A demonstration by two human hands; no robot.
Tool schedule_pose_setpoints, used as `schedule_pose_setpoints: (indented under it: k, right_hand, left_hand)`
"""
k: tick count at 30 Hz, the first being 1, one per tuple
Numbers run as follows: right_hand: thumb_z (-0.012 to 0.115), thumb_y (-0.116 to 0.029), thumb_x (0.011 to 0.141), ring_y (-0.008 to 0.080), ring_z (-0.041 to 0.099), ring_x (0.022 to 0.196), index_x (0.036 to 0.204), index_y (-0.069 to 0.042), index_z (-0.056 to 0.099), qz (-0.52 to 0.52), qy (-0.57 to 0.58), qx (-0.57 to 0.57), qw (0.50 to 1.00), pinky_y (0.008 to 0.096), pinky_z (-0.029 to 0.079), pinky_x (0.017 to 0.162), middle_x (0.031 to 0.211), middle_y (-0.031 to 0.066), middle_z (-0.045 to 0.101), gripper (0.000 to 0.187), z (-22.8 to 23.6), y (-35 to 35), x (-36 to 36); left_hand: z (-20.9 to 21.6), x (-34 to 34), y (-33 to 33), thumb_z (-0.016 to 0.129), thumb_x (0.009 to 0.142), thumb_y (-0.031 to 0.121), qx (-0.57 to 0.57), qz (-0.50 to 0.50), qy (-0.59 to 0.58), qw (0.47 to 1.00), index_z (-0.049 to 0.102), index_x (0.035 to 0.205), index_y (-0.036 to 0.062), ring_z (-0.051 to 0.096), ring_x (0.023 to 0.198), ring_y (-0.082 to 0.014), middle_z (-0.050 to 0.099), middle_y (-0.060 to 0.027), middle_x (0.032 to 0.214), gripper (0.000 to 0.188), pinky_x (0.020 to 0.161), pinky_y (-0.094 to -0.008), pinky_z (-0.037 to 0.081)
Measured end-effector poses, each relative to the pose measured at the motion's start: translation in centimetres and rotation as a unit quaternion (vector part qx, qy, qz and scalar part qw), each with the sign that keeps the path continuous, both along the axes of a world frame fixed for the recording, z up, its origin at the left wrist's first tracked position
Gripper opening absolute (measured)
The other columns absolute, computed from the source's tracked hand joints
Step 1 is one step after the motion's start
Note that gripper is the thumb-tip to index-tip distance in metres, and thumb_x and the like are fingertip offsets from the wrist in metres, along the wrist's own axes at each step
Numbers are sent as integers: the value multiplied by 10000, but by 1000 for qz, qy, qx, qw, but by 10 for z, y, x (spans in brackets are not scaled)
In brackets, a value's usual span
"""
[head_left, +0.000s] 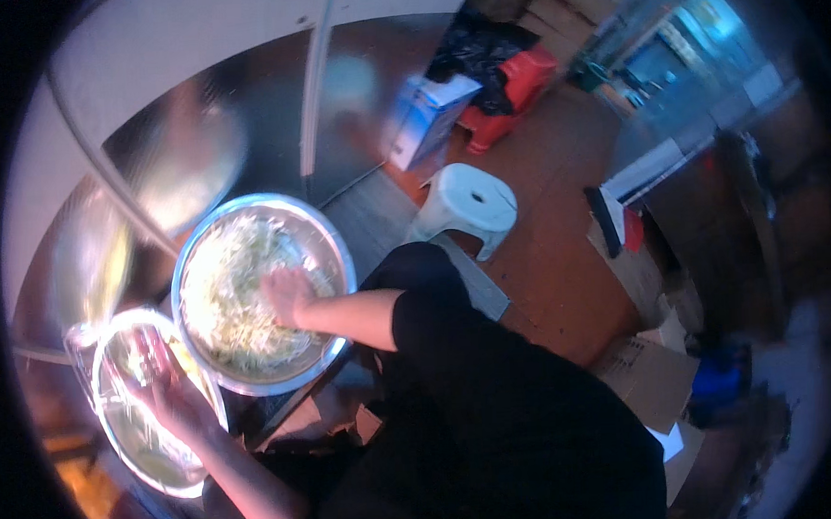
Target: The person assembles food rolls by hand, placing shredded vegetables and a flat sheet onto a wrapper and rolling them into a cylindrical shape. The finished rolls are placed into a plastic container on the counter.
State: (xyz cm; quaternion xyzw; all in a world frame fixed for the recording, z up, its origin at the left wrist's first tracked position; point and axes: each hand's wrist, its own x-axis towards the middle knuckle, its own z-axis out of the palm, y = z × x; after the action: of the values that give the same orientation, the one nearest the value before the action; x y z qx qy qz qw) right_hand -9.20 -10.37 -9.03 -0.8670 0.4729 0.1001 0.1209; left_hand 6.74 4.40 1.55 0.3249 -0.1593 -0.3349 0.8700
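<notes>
A wide round metal basin (339, 249) holds a heap of pale, thin shreds (236, 300), whitish with some green, like sprouts or cut vegetable. My right hand (290, 297) reaches into it from the right, its fingers curled down into the shreds and the fingertips partly hidden. To the lower left stands a second, lighter basin (147, 489) with a bright rim. Over its inside is my left hand (169, 400), fingers pointing away from me. Glare and blur cover those fingers, and clear, shiny plastic (79, 367) shows beside them; whether they hold any of it is unclear.
A white plastic stool (473, 201) stands on the reddish floor (564, 253) to the right of the big basin. Farther back are a blue-and-white box (428, 120), a red stool (519, 83) and a black plastic bag (485, 57). Cardboard (648, 379) lies at the right.
</notes>
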Motion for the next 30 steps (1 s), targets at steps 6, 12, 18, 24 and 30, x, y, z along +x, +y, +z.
schedule_pose_setpoints:
  k: [6,12,18,24,30]
  right_hand:
    - [744,-287,700,279,553,1097,1233,-45,517,73,-28,56,995,498,311,1009,1082,121,634,628,2,-13,-12]
    - [801,-300,618,338,443,1216,1198,-66,578,94,-22,21,995,620,184,1054,1184,149,598,665,3,-32,-45]
    - [823,-323,579,357,407,1219,1091,-88,671,130,38,-25,990,664,148,1054,1196,123,588,583,-41,-40,-32]
    - [788,-263,645,361,428,1188,1099,-82,679,131,34,56,989,715,160,1029,1160,152,592,501,31,-32,-30]
    - [751,-252,681,300,608,1062,1165,-164,631,67,-96,102,988,450,416,953,1099,110,673,506,40,-38,-33]
  left_hand:
    - [7,-7,0,438,879,-64,55,-10,-26,998,162,1518,130,325,1368,-382,210,-273,1506,723,1090,-394,363]
    - [-17,11,-1,487,919,0,49,-55,-12,997,263,1469,-1,420,1306,-323,290,-235,1471,595,1071,-364,390]
    - [-24,-2,-8,502,912,-17,76,-87,-34,993,291,1471,40,486,1230,-294,333,-217,1428,599,1018,-328,438]
    - [-31,-5,-11,553,897,8,143,-53,-29,988,340,1439,36,571,1139,-270,503,-170,1295,582,974,-340,478]
    - [-26,-21,-20,548,907,13,160,-19,-43,986,418,1417,111,600,1116,-269,520,-165,1306,535,959,-377,497]
